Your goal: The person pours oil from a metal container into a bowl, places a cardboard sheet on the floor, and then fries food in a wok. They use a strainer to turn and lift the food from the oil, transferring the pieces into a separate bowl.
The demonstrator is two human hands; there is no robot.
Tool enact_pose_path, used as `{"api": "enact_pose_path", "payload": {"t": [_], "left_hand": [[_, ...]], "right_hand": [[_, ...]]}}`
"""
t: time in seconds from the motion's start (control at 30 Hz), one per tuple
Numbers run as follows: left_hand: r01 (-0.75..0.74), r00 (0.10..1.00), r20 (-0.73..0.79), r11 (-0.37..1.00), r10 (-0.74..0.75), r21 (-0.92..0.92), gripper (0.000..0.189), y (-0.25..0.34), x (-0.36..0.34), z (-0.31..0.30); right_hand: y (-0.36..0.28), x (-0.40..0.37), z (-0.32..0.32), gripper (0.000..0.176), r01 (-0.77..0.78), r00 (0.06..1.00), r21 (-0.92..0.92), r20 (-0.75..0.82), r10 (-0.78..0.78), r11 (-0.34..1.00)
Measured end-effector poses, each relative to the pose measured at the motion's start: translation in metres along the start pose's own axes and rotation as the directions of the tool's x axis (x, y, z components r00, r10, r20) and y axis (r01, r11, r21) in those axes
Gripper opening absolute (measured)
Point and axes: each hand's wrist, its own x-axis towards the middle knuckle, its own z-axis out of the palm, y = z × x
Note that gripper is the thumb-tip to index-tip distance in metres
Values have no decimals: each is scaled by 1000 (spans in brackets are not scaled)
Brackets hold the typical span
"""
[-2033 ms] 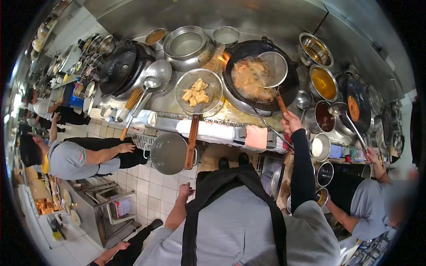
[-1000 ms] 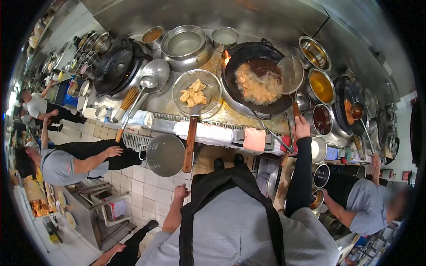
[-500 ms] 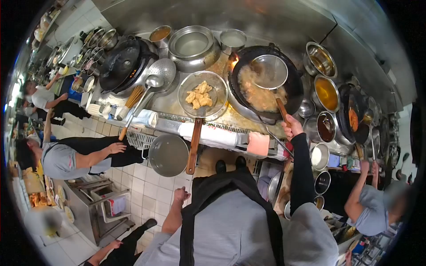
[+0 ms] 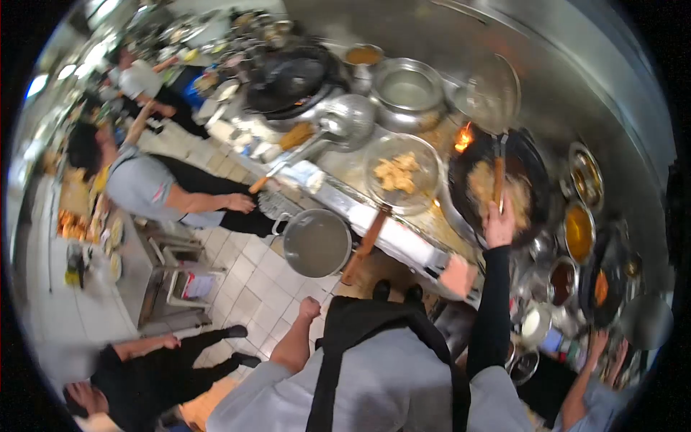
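Wooden handle (image 4: 499,180) gripped in curled fingers, the right hand (image 4: 499,226) held a strainer (image 4: 492,93) up by the wok's (image 4: 538,176) far rim; food (image 4: 481,183) lay inside. The left hand (image 4: 309,308) hung, fingers folded, seemingly empty. Frying seemed in hand; the next move called for a steady wrist.

The raised strainer's (image 4: 492,97) handle (image 4: 499,176) bars passage across the wok (image 4: 538,173).

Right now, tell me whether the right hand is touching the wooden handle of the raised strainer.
Touching: the head view shows the right hand gripping the wooden handle of the strainer.
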Motion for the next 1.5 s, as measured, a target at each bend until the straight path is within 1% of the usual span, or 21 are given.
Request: {"api": "enact_pose_path", "payload": {"t": [0.03,0.07,0.13,0.17,0.2,0.23,0.27,0.37,0.4,0.47,0.53,0.57,0.6,0.63,0.73,0.83,0.97,1.07,1.17,1.37,1.5], "left_hand": [[-6,995,95,1000,5,6,22,11,-15,-35],[-10,982,188,1000,9,4,23,18,-32,-76],[-131,975,187,990,120,49,25,15,-42,-66],[-46,967,250,999,52,-30,27,18,-47,-67],[191,964,232,946,-131,-262,25,20,-49,-68],[387,920,254,790,-297,-475,24,26,-51,-64],[524,845,312,553,-435,-647,23,29,-53,-61],[313,948,209,809,-238,-497,28,20,-36,-10],[312,942,53,802,-333,-510,27,22,-31,-5],[309,834,-248,789,-494,-531,24,28,-24,1],[293,902,129,362,-412,-885,25,37,-22,-72],[366,884,310,107,-348,-924,26,44,-26,-125],[307,897,336,-143,-286,-941,27,48,-12,-135],[256,906,361,-390,-223,-884,30,52,2,-143],[244,945,326,-651,-6,-719,47,73,14,-251],[301,948,126,-690,294,-658,51,92,25,-329],[341,873,39,-550,486,-762,46,106,46,-352],[310,891,80,-470,447,-827,38,115,46,-360],[288,916,52,-559,399,-777,28,124,39,-362],[195,945,-4,-574,327,-795,17,136,24,-371],[157,967,42,-456,253,-876,15,134,14,-370]], "right_hand": [[-1,11,20,53,226,972,-301,4,-236,926],[-3,22,41,54,376,888,-586,8,-459,718],[-8,38,81,53,158,972,-734,-2,-235,660],[12,58,89,54,238,961,-779,102,-256,580],[51,87,90,54,308,943,-816,195,-269,489],[72,101,91,55,371,921,-843,279,-271,389],[66,97,94,56,340,934,-846,254,-249,411],[25,64,97,57,273,958,-830,191,-212,486],[20,45,93,57,270,960,-813,187,-207,516],[55,17,78,56,422,875,-766,204,-440,485],[34,-36,76,57,355,933,-652,201,-298,670],[55,-50,66,56,391,919,-615,218,-329,685],[71,-62,61,55,424,904,-577,231,-359,698],[45,-89,66,56,349,936,-562,242,-254,750],[71,-120,59,64,347,938,-703,279,-208,621],[95,-134,52,70,277,939,-810,342,34,517],[101,-144,55,76,340,922,-813,387,2,472],[85,-150,62,76,288,927,-830,368,80,478],[96,-147,56,73,362,921,-780,385,-64,510],[68,-144,57,63,207,949,-794,304,79,572],[75,-145,45,59,243,956,-691,290,-47,681]]}}
